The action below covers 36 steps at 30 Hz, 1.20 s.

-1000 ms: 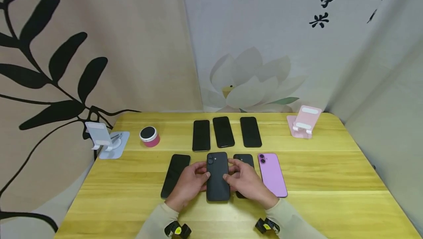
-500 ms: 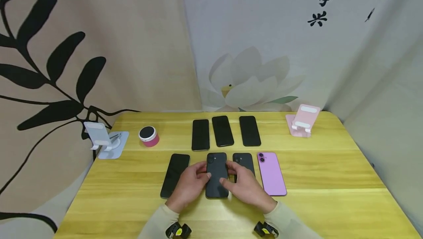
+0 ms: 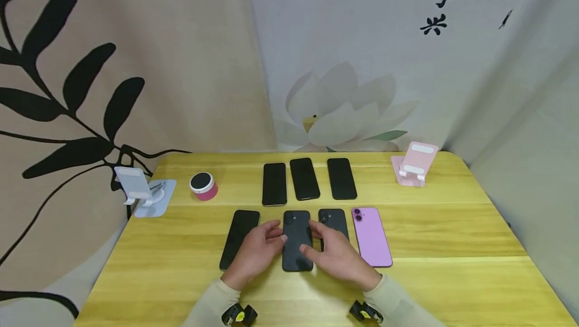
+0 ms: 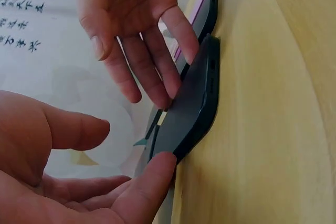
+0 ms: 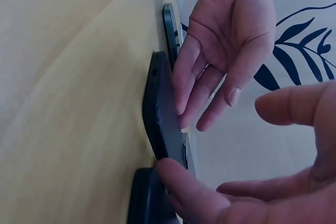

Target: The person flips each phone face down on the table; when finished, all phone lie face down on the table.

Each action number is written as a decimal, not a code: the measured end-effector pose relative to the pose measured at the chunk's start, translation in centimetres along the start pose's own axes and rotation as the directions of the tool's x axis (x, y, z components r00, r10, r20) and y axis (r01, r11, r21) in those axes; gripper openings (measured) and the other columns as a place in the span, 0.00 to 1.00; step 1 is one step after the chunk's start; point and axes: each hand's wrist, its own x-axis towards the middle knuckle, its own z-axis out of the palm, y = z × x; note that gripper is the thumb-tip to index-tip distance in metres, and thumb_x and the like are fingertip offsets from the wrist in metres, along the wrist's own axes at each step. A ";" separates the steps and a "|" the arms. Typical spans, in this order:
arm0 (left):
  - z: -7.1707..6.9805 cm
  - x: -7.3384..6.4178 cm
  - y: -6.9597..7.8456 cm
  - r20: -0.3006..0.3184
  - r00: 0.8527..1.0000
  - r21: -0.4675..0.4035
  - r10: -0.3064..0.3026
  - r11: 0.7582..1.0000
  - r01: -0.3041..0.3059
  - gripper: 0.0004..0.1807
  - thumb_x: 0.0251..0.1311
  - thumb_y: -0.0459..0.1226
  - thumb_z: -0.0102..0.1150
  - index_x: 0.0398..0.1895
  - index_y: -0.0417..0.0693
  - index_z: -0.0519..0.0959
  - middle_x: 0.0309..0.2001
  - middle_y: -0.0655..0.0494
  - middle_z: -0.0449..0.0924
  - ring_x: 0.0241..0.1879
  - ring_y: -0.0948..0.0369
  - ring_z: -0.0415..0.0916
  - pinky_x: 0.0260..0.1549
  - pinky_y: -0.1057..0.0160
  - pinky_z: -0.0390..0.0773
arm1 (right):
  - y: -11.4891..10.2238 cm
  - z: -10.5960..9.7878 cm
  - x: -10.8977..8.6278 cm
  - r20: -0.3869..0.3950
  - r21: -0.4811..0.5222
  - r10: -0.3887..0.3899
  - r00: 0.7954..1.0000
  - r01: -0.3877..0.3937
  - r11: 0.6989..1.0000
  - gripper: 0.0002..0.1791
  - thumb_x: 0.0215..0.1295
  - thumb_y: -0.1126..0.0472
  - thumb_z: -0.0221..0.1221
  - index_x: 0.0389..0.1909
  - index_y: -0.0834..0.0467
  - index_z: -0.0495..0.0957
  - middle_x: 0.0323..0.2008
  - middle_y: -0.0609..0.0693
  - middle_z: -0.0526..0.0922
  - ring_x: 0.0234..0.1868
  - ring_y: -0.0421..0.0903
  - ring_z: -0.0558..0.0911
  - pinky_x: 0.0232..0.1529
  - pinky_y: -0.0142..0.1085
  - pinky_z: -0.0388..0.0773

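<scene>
A black smartphone [image 3: 297, 246] lies back up, camera at the far left corner, in the front row of phones. My left hand [image 3: 255, 254] is at its left side, thumb raised and fingers loosely extended; in the left wrist view a fingertip [image 4: 164, 163] is at the phone's edge. At its right side is my right hand [image 3: 339, 256], its thumb also lifted off in the right wrist view. A second black phone [image 3: 334, 219] is partly hidden behind the right hand. Beyond the left hand, a dark phone [image 3: 237, 236] lies screen up.
A pink-purple phone [image 3: 372, 236] lies back up at the right of the row. Three dark phones [image 3: 305, 179] form a row behind. A white phone stand [image 3: 156, 199] and a pink jar [image 3: 205, 189] sit left; a pink stand [image 3: 416, 164] sits back right.
The black phone, held between both hands a second ago, has been lowered onto the table. Both thumbs have come off it, and the left hand has drawn slightly left.
</scene>
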 end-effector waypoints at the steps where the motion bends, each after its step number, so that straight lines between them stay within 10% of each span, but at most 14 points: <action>1: -0.1 0.0 0.0 0.004 1.000 -0.002 -0.004 1.000 0.004 0.31 0.75 0.39 0.61 0.75 0.33 0.69 0.66 0.37 0.80 0.64 0.44 0.81 0.60 0.50 0.84 | 0.0 0.0 0.0 -0.001 -0.007 -0.006 1.000 0.006 1.000 0.40 0.72 0.49 0.66 0.76 0.66 0.67 0.68 0.64 0.79 0.69 0.59 0.79 0.72 0.58 0.73; 15: -1.5 -0.6 -0.1 -0.040 0.999 0.031 0.032 0.999 -0.031 0.22 0.75 0.41 0.62 0.67 0.43 0.79 0.55 0.50 0.85 0.54 0.57 0.84 0.55 0.55 0.86 | -1.0 0.1 1.3 0.025 0.106 -0.138 0.990 0.134 0.985 0.31 0.77 0.53 0.61 0.73 0.65 0.72 0.70 0.63 0.77 0.68 0.59 0.80 0.60 0.48 0.85; 36: -8.8 -1.4 -2.5 -0.214 0.974 0.131 -0.067 0.987 0.097 0.26 0.78 0.45 0.57 0.73 0.43 0.72 0.67 0.41 0.75 0.63 0.47 0.74 0.66 0.45 0.76 | -3.6 4.5 6.1 0.113 0.221 -0.152 0.982 0.125 0.967 0.31 0.77 0.53 0.60 0.73 0.64 0.71 0.62 0.59 0.84 0.56 0.51 0.87 0.56 0.46 0.85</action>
